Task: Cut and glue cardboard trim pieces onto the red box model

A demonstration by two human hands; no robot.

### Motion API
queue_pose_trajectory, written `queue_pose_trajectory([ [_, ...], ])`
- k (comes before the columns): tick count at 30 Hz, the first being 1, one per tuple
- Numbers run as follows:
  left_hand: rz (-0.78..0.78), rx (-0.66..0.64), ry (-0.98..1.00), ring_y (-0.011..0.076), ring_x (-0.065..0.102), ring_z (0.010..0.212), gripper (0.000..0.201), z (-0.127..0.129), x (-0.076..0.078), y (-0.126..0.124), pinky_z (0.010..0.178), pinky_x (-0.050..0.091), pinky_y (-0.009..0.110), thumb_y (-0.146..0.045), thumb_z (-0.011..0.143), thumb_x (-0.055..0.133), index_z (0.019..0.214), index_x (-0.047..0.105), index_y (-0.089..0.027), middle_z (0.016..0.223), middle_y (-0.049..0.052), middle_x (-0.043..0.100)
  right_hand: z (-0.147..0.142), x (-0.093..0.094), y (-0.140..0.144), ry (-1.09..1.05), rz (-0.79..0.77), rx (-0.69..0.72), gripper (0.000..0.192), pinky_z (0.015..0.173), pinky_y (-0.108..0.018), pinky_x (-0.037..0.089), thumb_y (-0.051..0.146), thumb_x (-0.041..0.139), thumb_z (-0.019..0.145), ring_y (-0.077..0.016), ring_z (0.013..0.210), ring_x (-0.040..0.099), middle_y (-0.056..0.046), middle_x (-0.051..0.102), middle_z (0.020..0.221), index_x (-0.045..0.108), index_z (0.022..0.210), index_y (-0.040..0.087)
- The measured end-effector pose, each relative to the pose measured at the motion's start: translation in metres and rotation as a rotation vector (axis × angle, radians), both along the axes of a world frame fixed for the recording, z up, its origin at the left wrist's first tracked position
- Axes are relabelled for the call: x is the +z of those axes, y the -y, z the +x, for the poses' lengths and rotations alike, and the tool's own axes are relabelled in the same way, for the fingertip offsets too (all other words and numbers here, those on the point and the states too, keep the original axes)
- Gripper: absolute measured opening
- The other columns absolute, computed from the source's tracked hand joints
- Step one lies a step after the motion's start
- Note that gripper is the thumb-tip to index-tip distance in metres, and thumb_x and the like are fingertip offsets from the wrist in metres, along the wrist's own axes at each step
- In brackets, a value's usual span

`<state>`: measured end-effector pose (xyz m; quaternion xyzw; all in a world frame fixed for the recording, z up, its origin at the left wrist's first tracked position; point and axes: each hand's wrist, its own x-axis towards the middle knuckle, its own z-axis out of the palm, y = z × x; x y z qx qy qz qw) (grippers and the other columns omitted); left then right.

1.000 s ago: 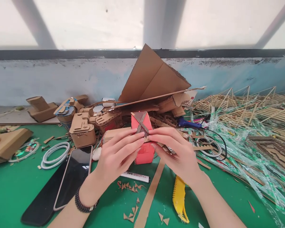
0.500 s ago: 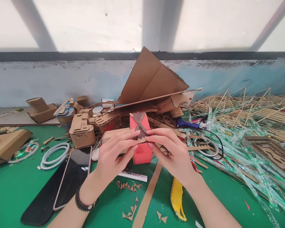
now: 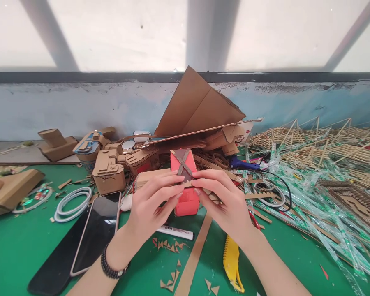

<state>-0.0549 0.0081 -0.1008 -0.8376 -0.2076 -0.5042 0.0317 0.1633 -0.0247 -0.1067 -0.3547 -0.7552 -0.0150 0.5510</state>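
Note:
A small red cardboard box (image 3: pixel 186 207) stands in front of me, its dark top crossed by an X of brownish strips (image 3: pixel 182 162). Along the top's near edge lies a short cardboard strip (image 3: pixel 189 183) with a toothed edge. My left hand (image 3: pixel 154 193) pinches the strip's left end against the box, thumb below and fingers above. From the other side, my right hand (image 3: pixel 220 191) does the same at the right end. Both sets of fingertips partly cover the strip and the box. Beneath the hands lie a white marker (image 3: pixel 177 232) and a yellow cutter (image 3: pixel 231 259).
Small cardboard triangles (image 3: pixel 169 245) and a long cardboard strip (image 3: pixel 197 250) lie on the green table. A phone (image 3: pixel 97 232) rests at left beside a coiled white cable (image 3: pixel 74 204). Cardboard models (image 3: pixel 108 172) stand behind; a blue glue gun (image 3: pixel 243 163) and wooden sticks (image 3: pixel 308 139) are right.
The view has tilted slightly, so everything sits a little lower in the picture. Both hands keep their pinch at the box's edge, with only slight finger movement.

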Motion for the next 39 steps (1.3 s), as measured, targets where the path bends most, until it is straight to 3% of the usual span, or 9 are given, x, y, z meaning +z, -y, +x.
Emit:
queue_pose_trajectory([
  [10, 0.118, 0.007, -0.055, 0.0221, 0.074, 0.121, 0.034, 0.001, 0.001, -0.002, 0.107, 0.062, 0.036, -0.001, 0.091, 0.075, 0.121, 0.071, -0.015, 0.115, 0.008, 0.082, -0.001, -0.001, -0.001, -0.015, -0.009, 0.007, 0.027, 0.093, -0.038, 0.063, 0.009, 0.066, 0.101, -0.0207, 0.111, 0.074, -0.006, 0.078, 0.118, 0.073, 0.118, 0.029],
  [19, 0.124, 0.029, -0.026, 0.0221, 0.072, 0.122, 0.034, 0.003, -0.003, -0.003, 0.105, 0.061, 0.035, 0.001, 0.091, 0.075, 0.119, 0.075, -0.018, 0.113, 0.007, 0.081, -0.003, -0.003, -0.001, -0.07, -0.049, 0.035, 0.024, 0.096, -0.036, 0.062, 0.012, 0.067, 0.101, -0.0192, 0.111, 0.074, -0.005, 0.078, 0.117, 0.075, 0.114, 0.03],
  [23, 0.101, 0.029, -0.024, 0.0213, 0.073, 0.12, 0.033, 0.004, -0.001, -0.002, 0.103, 0.061, 0.033, 0.001, 0.09, 0.075, 0.117, 0.075, -0.018, 0.113, 0.007, 0.081, 0.007, -0.004, -0.004, -0.249, -0.171, 0.087, 0.027, 0.094, -0.035, 0.064, 0.021, 0.066, 0.103, -0.0205, 0.123, 0.071, -0.005, 0.074, 0.133, 0.072, 0.127, 0.033],
  [25, 0.104, 0.031, -0.021, 0.0213, 0.073, 0.119, 0.034, 0.005, 0.0, -0.001, 0.102, 0.061, 0.033, 0.002, 0.09, 0.075, 0.117, 0.075, -0.019, 0.113, 0.007, 0.081, 0.023, -0.004, -0.008, -0.429, -0.202, -0.006, 0.029, 0.091, -0.036, 0.066, 0.03, 0.065, 0.104, -0.0217, 0.121, 0.072, -0.007, 0.072, 0.138, 0.069, 0.133, 0.033],
  [27, 0.111, 0.029, -0.024, 0.0218, 0.074, 0.118, 0.032, 0.005, 0.0, -0.001, 0.102, 0.061, 0.034, 0.002, 0.09, 0.074, 0.116, 0.074, -0.019, 0.112, 0.007, 0.081, 0.044, -0.007, -0.015, -0.534, -0.199, -0.227, 0.024, 0.086, -0.038, 0.066, 0.038, 0.066, 0.103, -0.0223, 0.109, 0.075, -0.007, 0.077, 0.125, 0.071, 0.125, 0.029],
  [31, 0.136, 0.033, -0.021, 0.0224, 0.075, 0.115, 0.031, 0.004, -0.001, -0.002, 0.1, 0.062, 0.035, 0.0, 0.091, 0.074, 0.114, 0.074, -0.02, 0.11, 0.006, 0.081, 0.08, -0.02, -0.031, -0.348, -0.383, -0.443, 0.03, 0.079, -0.039, 0.063, 0.048, 0.061, 0.102, -0.0225, 0.081, 0.076, -0.004, 0.078, 0.085, 0.073, 0.114, 0.023],
  [33, 0.149, 0.031, -0.022, 0.0225, 0.076, 0.114, 0.033, 0.003, -0.003, -0.003, 0.1, 0.063, 0.035, 0.0, 0.09, 0.075, 0.117, 0.073, -0.02, 0.111, 0.006, 0.082, 0.086, -0.028, -0.036, -0.163, -0.435, -0.483, 0.036, 0.074, -0.038, 0.062, 0.047, 0.051, 0.106, -0.0228, 0.075, 0.074, -0.005, 0.077, 0.081, 0.073, 0.116, 0.021],
  [35, 0.156, 0.024, -0.014, 0.0228, 0.076, 0.114, 0.036, 0.003, -0.004, -0.003, 0.101, 0.064, 0.036, 0.001, 0.09, 0.075, 0.12, 0.073, -0.019, 0.112, 0.007, 0.082, 0.084, -0.034, -0.038, -0.062, -0.449, -0.471, 0.033, 0.079, -0.041, 0.061, 0.04, 0.051, 0.106, -0.0256, 0.083, 0.075, -0.008, 0.081, 0.091, 0.075, 0.118, 0.021],
  [39, 0.146, 0.028, 0.013, 0.0224, 0.076, 0.116, 0.041, 0.005, -0.006, -0.004, 0.103, 0.063, 0.036, 0.001, 0.089, 0.075, 0.125, 0.07, -0.018, 0.114, 0.008, 0.081, 0.074, -0.04, -0.039, 0.224, -0.448, -0.422, 0.037, 0.103, -0.051, 0.051, 0.019, 0.056, 0.099, -0.0332, 0.126, 0.063, -0.008, 0.078, 0.131, 0.078, 0.127, 0.03],
])
